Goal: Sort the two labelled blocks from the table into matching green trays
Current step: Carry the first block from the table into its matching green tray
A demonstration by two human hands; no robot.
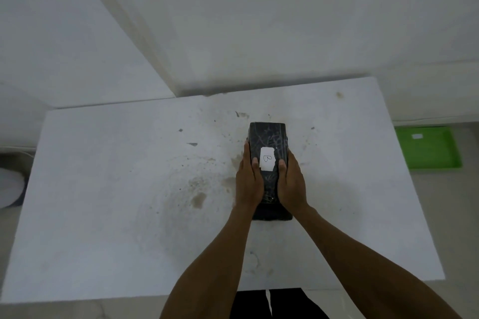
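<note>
Left hand (248,179) flat against the left long side of the block (268,147), fingers extended forward along it, thumb lying over the top edge. Right hand (291,181) mirrors it on the right side, thumb likewise over the top. Both hands pressed to the block, clamping it between the palms; neither curled into a fist.

Block is dark, near black, with pale scratch-like marks on its top face. Long axis runs away from the person. A white label (267,162) sits on the top between the two thumbs, with a handwritten "B".

Block lies on the table (103,202), right of centre; cannot tell whether it is resting or just lifted. Table surface white, stained with brownish patches and small dark specks.

Green tray (438,160) lies beyond the table's right edge, lower down, well apart from the block. A small white tag (417,136) inside it near the far end; writing too small to read. Nothing else seen in the tray.
</note>
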